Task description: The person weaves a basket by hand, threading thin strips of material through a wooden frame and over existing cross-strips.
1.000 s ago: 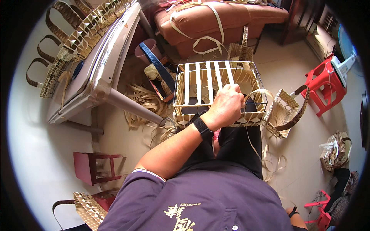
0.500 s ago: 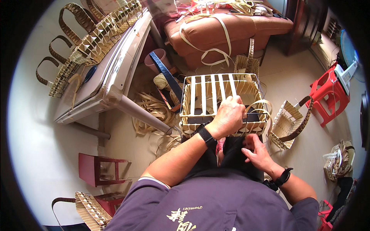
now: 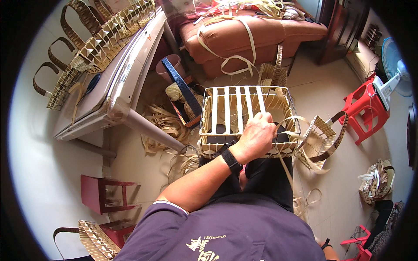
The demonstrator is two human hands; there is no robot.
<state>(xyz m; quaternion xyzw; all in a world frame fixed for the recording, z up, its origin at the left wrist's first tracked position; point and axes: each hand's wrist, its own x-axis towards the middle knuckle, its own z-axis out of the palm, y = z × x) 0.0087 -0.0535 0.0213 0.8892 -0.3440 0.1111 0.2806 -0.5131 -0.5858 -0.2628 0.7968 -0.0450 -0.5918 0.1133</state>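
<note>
On my lap rests a rectangular woven basket (image 3: 247,150) with a metal wire frame, seen from above. Several pale flat strips (image 3: 227,111) run across its open top, from the far rim to the near one. My left hand (image 3: 257,134) is closed at the near end of the rightmost strip (image 3: 260,98), gripping it. A loose pale strip (image 3: 285,167) hangs from the near rim, right of that hand, and another curls over the right side. At the lower right edge, my right hand (image 3: 321,244) is low beside my body, its fingers mostly hidden by my shirt.
A small handled basket (image 3: 320,141) stands on the floor to the right, near a red stool (image 3: 365,111) with a fan. On the left is a table (image 3: 104,100) lined with finished baskets. Strip coils (image 3: 163,128) lie beneath it. A brown sofa (image 3: 244,39) stands behind.
My right hand has left the near side of the basket, dropping back to the lower right edge. A loose strip now trails down from the near rim. My left hand keeps its grip.
</note>
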